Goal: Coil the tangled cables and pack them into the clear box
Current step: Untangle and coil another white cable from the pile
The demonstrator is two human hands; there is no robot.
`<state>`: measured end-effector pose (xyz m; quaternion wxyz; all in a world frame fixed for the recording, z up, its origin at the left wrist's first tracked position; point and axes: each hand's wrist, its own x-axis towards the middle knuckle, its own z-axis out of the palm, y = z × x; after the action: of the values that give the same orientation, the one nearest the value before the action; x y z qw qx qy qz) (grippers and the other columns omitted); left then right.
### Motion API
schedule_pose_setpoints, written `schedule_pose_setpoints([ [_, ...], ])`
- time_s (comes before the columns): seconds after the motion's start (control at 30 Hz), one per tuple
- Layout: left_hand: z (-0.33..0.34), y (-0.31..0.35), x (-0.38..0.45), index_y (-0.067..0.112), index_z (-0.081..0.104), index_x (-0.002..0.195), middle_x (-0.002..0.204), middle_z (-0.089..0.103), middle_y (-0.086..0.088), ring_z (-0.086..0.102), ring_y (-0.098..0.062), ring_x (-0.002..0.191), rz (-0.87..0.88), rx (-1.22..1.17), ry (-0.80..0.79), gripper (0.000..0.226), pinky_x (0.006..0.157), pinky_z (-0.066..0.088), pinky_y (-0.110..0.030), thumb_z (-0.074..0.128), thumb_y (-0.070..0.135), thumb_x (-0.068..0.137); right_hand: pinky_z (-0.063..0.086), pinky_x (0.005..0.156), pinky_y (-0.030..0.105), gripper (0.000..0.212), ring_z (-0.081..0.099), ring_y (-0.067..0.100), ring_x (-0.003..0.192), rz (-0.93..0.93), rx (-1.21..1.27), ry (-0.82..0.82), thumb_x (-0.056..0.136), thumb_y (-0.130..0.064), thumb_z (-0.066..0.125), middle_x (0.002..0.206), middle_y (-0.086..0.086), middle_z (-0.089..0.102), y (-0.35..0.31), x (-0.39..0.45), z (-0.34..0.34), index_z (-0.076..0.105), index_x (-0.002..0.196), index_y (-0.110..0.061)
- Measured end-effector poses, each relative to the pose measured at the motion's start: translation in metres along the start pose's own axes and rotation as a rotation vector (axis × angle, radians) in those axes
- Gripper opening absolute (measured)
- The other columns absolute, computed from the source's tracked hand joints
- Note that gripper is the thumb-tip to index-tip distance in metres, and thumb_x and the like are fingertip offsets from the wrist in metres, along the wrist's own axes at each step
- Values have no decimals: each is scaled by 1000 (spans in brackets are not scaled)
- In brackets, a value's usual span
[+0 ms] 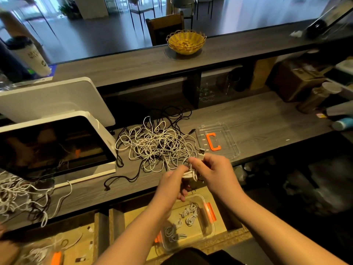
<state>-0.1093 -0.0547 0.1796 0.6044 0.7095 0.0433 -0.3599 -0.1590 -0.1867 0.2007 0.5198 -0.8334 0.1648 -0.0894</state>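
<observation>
— What have your hands got hold of?

— My right hand (211, 170) pinches a thin white cable (189, 174) just below its silver USB plug (201, 153), thumb and fingers curled round it, the plug sticking up above my knuckles. My left hand (172, 185) grips a small coil of the same cable, fingers curled round the loops. The two hands almost touch, with the coil between them.

— And the rest of the cables?

— The tangled heap of white and black cables (154, 146) lies on the grey wood-grain counter (257, 119), just beyond my fingertips. A strand runs from the heap to my hands.

— Where is the box?

— The clear plastic box with orange clips (207, 219) sits below the counter edge, under my left hand, with several coiled white cables (181, 222) already inside. Its clear lid with an orange clasp (229, 136) lies flat on the counter, just beyond my right hand.

— Anything else nearby?

— A white-framed screen (57, 146) stands left of the heap, and a yellow woven basket (186, 42) sits on the upper shelf.
</observation>
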Motion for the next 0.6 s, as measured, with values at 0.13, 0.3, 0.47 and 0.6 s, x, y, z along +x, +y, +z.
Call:
schedule_pose_setpoints([
  [0.13, -1, 10, -5, 12, 57, 77, 57, 49, 0, 46, -12, 51, -102, -173, -193, 27, 52, 39, -25, 55, 28, 99, 50, 58, 36, 24, 59, 12, 58, -94, -38, 58, 90, -42, 65, 60, -1, 64, 6, -3, -4, 64, 69, -30],
  [0.3, -8, 16, -1, 13, 66, 95, 72, 61, 4, 54, -4, 59, 309, 259, -21, 17, 54, 45, -19, 60, 28, 98, 47, 54, 21, 19, 61, 6, 60, -89, -93, 37, 91, -38, 65, 61, -4, 66, 5, -1, -9, 66, 74, -32],
  [0.47, -12, 7, 2, 22, 63, 84, 73, 59, 8, 52, -3, 67, 637, 557, 41, 15, 58, 38, -15, 64, 32, 95, 53, 50, 28, 29, 64, 13, 52, 81, -4, -97, 92, -37, 65, 60, 3, 67, 2, 10, -17, 69, 72, -17],
  [0.6, -10, 12, 0, 23, 62, 86, 78, 53, 22, 52, 8, 78, 905, 747, -3, 9, 68, 36, -5, 70, 23, 92, 45, 45, 24, 24, 55, 9, 46, 167, 83, -155, 95, -29, 64, 57, 4, 62, 8, 11, -18, 73, 78, -14],
])
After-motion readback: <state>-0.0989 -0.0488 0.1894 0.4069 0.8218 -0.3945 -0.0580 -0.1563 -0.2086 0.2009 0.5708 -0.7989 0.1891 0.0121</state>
